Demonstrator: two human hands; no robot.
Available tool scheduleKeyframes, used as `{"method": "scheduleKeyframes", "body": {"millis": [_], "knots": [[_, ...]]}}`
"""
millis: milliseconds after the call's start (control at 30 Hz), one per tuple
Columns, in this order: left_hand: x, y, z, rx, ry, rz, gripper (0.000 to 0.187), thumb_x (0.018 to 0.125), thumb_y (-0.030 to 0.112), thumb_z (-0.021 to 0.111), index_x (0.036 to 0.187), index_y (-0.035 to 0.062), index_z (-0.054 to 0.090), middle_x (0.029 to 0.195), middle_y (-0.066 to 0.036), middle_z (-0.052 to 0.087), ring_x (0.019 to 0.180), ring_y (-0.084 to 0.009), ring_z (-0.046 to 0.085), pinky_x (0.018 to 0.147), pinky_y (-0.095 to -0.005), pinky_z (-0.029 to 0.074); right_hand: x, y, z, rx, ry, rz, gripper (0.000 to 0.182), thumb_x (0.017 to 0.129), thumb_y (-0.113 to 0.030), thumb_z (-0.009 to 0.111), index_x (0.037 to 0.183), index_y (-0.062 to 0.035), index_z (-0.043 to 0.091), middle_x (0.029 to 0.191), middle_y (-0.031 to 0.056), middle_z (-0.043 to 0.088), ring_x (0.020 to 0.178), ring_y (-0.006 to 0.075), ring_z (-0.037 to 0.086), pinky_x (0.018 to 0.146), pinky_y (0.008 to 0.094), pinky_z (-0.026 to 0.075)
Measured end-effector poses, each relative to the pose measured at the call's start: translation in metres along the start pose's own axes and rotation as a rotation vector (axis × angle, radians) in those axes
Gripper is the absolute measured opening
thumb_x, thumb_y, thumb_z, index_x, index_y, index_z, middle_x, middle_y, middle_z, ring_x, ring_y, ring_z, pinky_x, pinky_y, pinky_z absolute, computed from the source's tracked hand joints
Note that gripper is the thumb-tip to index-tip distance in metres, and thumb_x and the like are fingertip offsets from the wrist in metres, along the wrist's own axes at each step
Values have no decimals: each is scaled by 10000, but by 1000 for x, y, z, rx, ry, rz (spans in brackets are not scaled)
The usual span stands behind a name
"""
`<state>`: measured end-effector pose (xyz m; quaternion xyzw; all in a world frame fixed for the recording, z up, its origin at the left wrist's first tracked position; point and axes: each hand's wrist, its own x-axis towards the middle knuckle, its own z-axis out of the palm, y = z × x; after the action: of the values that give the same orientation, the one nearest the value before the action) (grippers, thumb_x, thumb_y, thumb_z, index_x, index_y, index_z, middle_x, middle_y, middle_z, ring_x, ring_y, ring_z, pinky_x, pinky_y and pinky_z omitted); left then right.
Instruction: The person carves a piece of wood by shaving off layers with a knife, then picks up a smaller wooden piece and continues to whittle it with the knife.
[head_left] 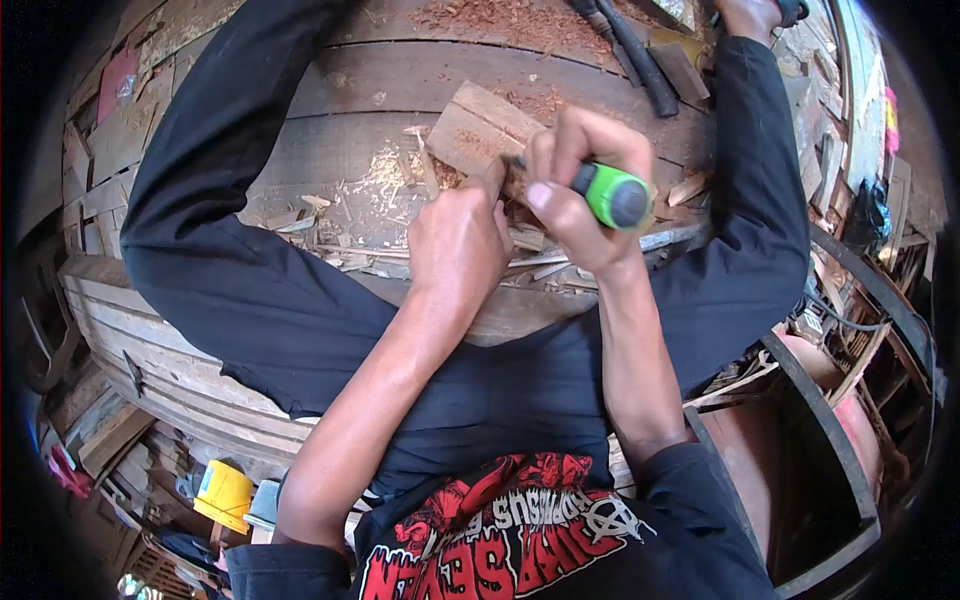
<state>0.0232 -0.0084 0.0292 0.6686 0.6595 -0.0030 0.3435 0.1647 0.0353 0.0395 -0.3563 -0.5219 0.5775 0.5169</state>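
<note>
My right hand [575, 215] is wrapped round the green and black handle [620, 200] of a hand tool, its butt end turned up towards me. A short dark part of the tool shows past the fingers, pointing at the small brown piece of wood [494, 176] in my left hand [455, 240]. That hand is closed, thumb side towards the tool, and its fingers hide most of the piece. Just beyond both hands a flat, pale wooden block [478, 125] lies on the planks. The tool's tip is hidden, so I cannot tell its kind.
Shavings [388, 170] and thin offcuts [360, 255] litter the plank floor [340, 130] between my legs. A dark-handled tool [640, 65] lies at the far side, by a wood offcut [680, 72]. A yellow bucket [222, 495] stands lower left; a dark frame [825, 430] stands at right.
</note>
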Motion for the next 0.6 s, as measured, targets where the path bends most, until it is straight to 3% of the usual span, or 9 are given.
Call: {"method": "scheduleKeyframes", "body": {"millis": [67,133,233,333,600], "knots": [[3,-8,8,20,36,23,316,888,99,670,1201,64,700,821,-253,722,795,-432,741,708,-524,599,-1,-19,1,301,78,9,342,781,-121,743,690,-99,414,579,-20,423,513,93,372,486,283,275],[-2,-11,10,48,47,30,288,876,88,672,1162,69,706,797,-243,718,777,-425,742,699,-519,600,0,-11,-4,184,17,0,348,793,-142,748,697,-102,416,579,-23,424,505,91,364,487,285,273],[2,-7,7,74,66,87,243,865,73,671,1105,68,710,771,-232,715,759,-419,742,686,-511,599,4,1,-8,118,6,17,292,749,-50,688,674,-81,407,581,-18,442,516,62,385,454,265,269],[-4,-15,10,74,68,102,217,857,64,670,1071,65,706,766,-229,715,758,-413,742,680,-506,599,0,-14,-12,370,73,46,283,739,-37,676,680,-84,403,586,-17,438,521,62,374,458,268,266],[0,-6,5,103,89,97,116,834,46,667,947,44,696,774,-234,715,763,-413,742,683,-504,600,4,-14,-12,272,51,110,275,768,-27,660,691,-73,399,583,-22,420,532,50,347,482,258,272]]}}
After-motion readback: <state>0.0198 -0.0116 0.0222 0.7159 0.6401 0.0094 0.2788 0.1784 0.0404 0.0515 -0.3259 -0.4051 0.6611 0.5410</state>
